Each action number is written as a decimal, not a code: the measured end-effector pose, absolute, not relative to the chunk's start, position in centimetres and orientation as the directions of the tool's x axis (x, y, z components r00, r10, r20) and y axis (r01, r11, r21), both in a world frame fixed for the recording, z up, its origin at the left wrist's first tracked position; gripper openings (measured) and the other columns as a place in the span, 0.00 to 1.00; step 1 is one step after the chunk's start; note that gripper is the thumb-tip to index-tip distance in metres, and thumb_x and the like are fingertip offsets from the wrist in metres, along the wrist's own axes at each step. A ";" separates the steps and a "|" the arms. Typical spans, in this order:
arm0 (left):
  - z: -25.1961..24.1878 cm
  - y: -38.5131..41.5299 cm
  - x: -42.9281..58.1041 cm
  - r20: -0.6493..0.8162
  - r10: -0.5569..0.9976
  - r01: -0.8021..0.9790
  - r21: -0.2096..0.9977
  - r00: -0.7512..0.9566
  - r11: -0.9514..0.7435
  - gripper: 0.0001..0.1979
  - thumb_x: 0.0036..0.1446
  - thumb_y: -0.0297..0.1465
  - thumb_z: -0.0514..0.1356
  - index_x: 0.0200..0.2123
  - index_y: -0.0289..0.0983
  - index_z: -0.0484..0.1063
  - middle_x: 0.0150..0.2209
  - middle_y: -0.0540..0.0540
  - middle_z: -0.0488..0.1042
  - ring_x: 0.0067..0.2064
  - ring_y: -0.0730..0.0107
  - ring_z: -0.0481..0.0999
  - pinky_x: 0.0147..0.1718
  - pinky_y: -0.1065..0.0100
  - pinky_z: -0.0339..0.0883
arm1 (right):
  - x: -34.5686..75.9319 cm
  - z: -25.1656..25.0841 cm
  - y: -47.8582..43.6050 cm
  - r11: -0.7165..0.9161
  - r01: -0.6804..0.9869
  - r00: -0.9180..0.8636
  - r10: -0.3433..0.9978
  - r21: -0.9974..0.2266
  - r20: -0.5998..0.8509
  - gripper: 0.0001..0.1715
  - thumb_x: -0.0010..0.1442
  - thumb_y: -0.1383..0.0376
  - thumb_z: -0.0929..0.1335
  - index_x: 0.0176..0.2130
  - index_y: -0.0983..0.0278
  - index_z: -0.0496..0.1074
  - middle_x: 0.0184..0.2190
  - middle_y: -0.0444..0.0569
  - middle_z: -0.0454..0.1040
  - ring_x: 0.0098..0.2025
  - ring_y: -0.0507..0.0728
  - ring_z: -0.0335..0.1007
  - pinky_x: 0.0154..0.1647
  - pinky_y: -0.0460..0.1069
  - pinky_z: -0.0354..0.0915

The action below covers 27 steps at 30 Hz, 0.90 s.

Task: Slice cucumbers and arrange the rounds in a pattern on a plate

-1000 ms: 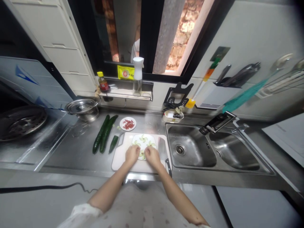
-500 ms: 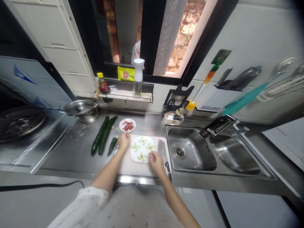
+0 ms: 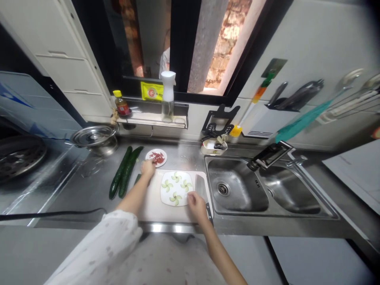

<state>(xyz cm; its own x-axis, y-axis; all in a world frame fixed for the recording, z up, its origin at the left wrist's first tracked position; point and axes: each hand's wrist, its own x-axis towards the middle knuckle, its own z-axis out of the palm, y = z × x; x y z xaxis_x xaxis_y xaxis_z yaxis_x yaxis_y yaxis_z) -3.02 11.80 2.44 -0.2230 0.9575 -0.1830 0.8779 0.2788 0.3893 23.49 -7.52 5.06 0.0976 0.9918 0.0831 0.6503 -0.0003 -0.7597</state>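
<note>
At left, a shiny round steel pot (image 3: 95, 138) stands on the brushed-metal counter, then two long, bumpy, dark green cucumbers (image 3: 127, 174) lie side by side. The left hand (image 3: 147, 169) reaches to the near rim of a small round white plate (image 3: 164, 162) of crumbly red bits, fingertips bunched; whether they pinch anything, I cannot tell. On the smooth pale cutting board (image 3: 152, 209), a glossy, rounded-square plate (image 3: 177, 187) bears four pinwheels of thin, pale green crescent slices. The right hand (image 3: 196, 204) curls at that plate's right edge, thumb and forefinger close together, any hold unclear, with a flat-bladed knife (image 3: 200, 185) just beyond. A second ago both hands hovered over the pinwheels; now the left is at the red bits, while the right stays beside the squarish plate.
</note>
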 end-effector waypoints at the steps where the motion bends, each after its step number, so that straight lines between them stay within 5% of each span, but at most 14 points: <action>1: 2.4 12.0 -3.1 -0.167 0.963 0.887 0.381 -0.212 0.262 0.19 0.57 0.36 0.56 0.52 0.46 0.73 0.49 0.41 0.74 0.47 0.59 0.72 0.44 0.66 0.63 | 23.5 5.0 -7.5 -0.001 0.650 0.097 0.992 -0.760 0.081 0.16 0.57 0.61 0.60 0.34 0.64 0.73 0.27 0.49 0.74 0.31 0.56 0.68 0.31 0.46 0.59; 9: 2.6 12.9 -2.8 -0.136 0.984 0.934 0.321 -0.119 0.158 0.19 0.58 0.35 0.55 0.52 0.47 0.72 0.49 0.43 0.75 0.50 0.61 0.71 0.46 0.66 0.61 | 23.5 4.5 -7.1 0.008 0.646 0.081 0.994 -0.763 0.079 0.16 0.58 0.61 0.59 0.35 0.64 0.73 0.29 0.49 0.74 0.31 0.55 0.67 0.33 0.47 0.60; 27: 2.8 13.3 -2.5 -0.192 0.967 0.932 0.286 -0.170 0.221 0.17 0.59 0.38 0.53 0.48 0.38 0.74 0.45 0.36 0.75 0.47 0.57 0.74 0.44 0.62 0.63 | 23.6 5.2 -7.4 -0.005 0.648 0.068 0.996 -0.762 0.052 0.16 0.58 0.60 0.60 0.35 0.64 0.74 0.26 0.48 0.74 0.29 0.54 0.67 0.30 0.46 0.59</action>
<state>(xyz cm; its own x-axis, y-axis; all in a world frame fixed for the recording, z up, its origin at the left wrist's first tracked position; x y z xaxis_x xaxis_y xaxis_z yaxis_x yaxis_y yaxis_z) -2.46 13.26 2.79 -0.1700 0.9665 -0.1921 0.9324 0.2209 0.2859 23.57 -7.36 5.17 0.0683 0.9963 0.0522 0.6479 -0.0045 -0.7617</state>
